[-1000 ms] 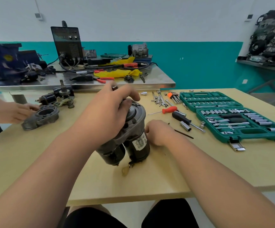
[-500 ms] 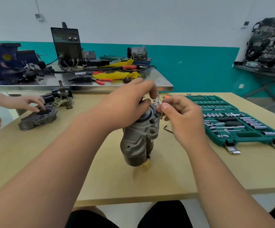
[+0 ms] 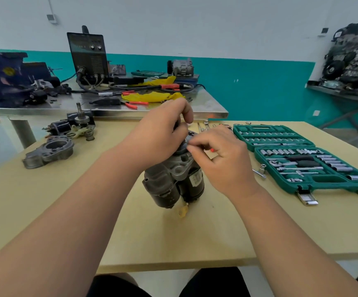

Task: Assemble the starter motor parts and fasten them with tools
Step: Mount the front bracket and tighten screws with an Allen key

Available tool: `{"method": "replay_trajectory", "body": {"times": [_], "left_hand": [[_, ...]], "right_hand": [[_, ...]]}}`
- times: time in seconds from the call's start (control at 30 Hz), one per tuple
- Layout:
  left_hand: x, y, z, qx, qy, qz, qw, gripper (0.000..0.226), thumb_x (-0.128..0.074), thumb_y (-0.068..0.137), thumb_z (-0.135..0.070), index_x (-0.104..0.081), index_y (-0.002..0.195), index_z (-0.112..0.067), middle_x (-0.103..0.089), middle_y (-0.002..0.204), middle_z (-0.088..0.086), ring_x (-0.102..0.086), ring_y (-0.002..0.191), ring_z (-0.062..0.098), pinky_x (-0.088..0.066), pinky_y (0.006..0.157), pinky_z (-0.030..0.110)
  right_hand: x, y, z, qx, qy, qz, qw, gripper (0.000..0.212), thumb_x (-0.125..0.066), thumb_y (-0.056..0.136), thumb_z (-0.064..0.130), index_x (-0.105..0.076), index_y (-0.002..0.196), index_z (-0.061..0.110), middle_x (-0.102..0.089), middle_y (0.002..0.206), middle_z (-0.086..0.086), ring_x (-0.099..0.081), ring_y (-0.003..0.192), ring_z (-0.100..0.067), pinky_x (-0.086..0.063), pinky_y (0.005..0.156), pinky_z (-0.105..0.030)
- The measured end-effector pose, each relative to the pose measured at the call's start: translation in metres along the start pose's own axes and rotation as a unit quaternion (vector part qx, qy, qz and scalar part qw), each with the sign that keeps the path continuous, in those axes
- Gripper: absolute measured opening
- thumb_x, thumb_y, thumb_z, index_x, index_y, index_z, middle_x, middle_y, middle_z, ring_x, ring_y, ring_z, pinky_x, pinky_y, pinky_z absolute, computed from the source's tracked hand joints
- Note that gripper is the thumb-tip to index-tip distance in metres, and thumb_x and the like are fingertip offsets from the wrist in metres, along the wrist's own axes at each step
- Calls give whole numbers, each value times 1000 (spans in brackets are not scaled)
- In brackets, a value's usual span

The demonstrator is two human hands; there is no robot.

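The starter motor (image 3: 173,181) stands on end in the middle of the wooden table (image 3: 45,206), two dark cylinders below a grey cast housing. My left hand (image 3: 163,129) grips its top end from the left, fingers curled over it. My right hand (image 3: 220,151) is at the top from the right, thumb and forefinger pinching something small against the housing; what it pinches is hidden. A small yellowish tag (image 3: 183,210) lies at the motor's base.
An open green socket set (image 3: 298,159) lies at the right, with loose sockets and bits near it. A grey end housing (image 3: 49,152) and other starter parts (image 3: 75,127) sit at the left. A steel bench (image 3: 109,103) with a welder stands behind.
My right hand has come down from beside the motor onto its top. The motor has turned so both cylinders show. Another person's hands at the left have left the view.
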State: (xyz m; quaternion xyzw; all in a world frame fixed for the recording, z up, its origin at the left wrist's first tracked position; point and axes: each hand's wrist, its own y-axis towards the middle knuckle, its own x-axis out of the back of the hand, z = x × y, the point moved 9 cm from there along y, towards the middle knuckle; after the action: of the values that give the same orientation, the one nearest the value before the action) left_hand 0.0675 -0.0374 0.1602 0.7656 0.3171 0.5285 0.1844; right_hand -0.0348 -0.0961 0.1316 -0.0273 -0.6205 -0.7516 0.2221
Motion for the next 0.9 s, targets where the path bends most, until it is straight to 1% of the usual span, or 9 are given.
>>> {"method": "replay_trajectory", "body": {"times": [0.07,0.13,0.23,0.33,0.4,0.53,0.63,0.77,0.9], "left_hand": [[2,-2,-2,-1,5,-48,999,12,-49,95,-14,-48,95,-26,-44,72,-16,-45,62,-1,-32,53,14],[2,-4,-1,7,13,-81,997,10,-46,97,-15,-50,103,-23,-41,71,-19,-45,64,1,-29,52,19],[4,-4,2,15,20,-92,995,19,-43,98,-14,-48,116,-17,-40,70,-18,-45,63,5,-27,55,27],[11,1,-6,-20,26,-68,997,22,-44,96,-12,-42,117,-16,-44,66,-11,-47,59,7,-37,55,34],[14,5,-13,-55,24,-40,997,21,-45,95,-9,-37,111,-20,-45,62,-6,-48,57,12,-37,53,32],[21,5,-6,-68,9,-2,998,21,-47,94,-7,-36,106,-20,-48,64,3,-46,59,15,-35,55,28],[13,11,-2,-66,36,47,996,20,-48,96,-13,-39,113,-15,-53,71,1,-49,62,11,-37,57,24],[1,24,0,-47,47,86,994,29,-48,98,-19,-36,123,-12,-54,79,-6,-51,65,4,-37,56,15],[-8,23,-3,-42,17,82,996,29,-47,98,-19,-34,123,-12,-53,79,-2,-51,66,9,-38,57,21]], "right_hand": [[0,-2,-1,9,2,15,1000,2,-69,83,9,-70,81,8,-65,83,2,-52,85,-5,-38,79,-13],[2,-5,-4,-12,15,18,1000,3,-69,83,10,-71,84,8,-64,88,3,-55,89,-10,-41,82,-16],[3,-7,-2,-23,15,31,999,8,-68,83,7,-72,89,6,-61,91,5,-57,91,-12,-43,86,-17],[3,-3,5,-11,14,45,999,10,-66,83,3,-72,91,5,-62,91,3,-56,90,-11,-40,84,-12],[0,-1,10,-8,23,50,998,12,-65,83,1,-72,92,4,-64,91,0,-56,89,-7,-38,82,-9],[-11,-1,17,-32,55,44,997,13,-64,82,3,-72,91,8,-61,88,7,-55,86,-4,-43,80,-13],[-17,4,16,-51,52,52,996,11,-63,81,8,-71,87,13,-60,83,10,-53,80,0,-44,75,-15],[-14,8,3,-95,56,67,992,13,-62,82,11,-71,88,17,-58,82,14,-53,76,4,-41,72,-10],[-11,8,10,-61,19,71,995,11,-63,81,9,-71,85,15,-55,80,16,-50,73,8,-38,70,-8]]}}
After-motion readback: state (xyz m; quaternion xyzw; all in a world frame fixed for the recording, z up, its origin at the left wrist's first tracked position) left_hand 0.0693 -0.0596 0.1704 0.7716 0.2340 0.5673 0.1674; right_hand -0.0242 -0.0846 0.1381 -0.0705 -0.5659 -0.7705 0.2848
